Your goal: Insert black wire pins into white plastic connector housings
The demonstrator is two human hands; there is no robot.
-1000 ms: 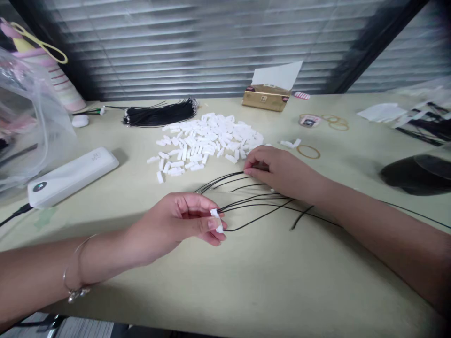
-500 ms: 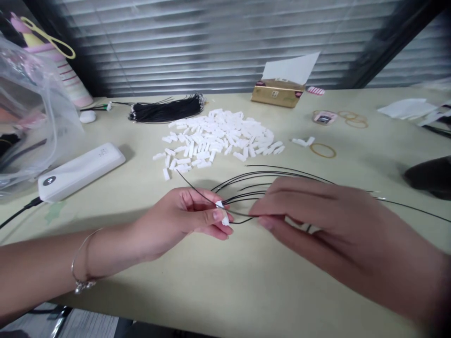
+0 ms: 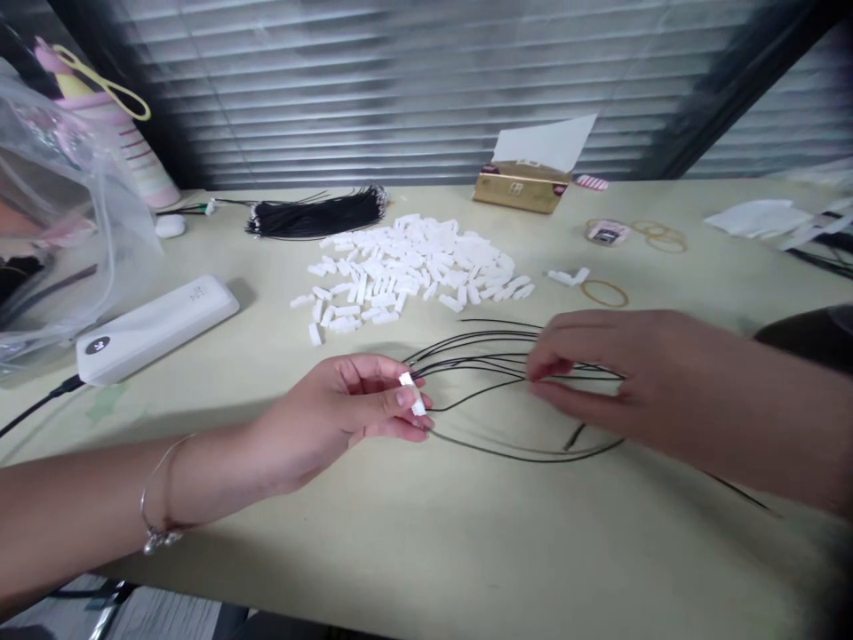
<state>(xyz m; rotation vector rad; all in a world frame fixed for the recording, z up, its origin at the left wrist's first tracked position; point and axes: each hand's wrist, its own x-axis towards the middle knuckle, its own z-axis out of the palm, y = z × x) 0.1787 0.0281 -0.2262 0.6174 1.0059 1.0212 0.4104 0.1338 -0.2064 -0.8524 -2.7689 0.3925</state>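
Observation:
My left hand [image 3: 363, 400] pinches a small white connector housing [image 3: 411, 396] between thumb and fingers. Several thin black wires [image 3: 466, 362] run from it to the right in a loose fan. One more wire [image 3: 520, 457] bows low over the table from beneath the left fingertips. My right hand [image 3: 600, 369] is among the wires to the right of the housing, thumb and forefinger closed on a black wire; the other fingers partly hide the bundle. Beyond the hands lies a pile of white connector housings [image 3: 419, 258].
A bundle of black wires [image 3: 316, 212] lies at the back. At left are a white power bank [image 3: 160, 329], a plastic bag [image 3: 73, 222] and a striped bottle [image 3: 143, 160]. A gold box [image 3: 516, 188] and a rubber band [image 3: 605, 293] lie to the right. A dark object [image 3: 809, 342] stands beyond the right forearm.
My right hand has moved right and slightly up, away from the housing. The wire end that stuck out left across my left thumb is gone from there; a wire now loops low between the hands.

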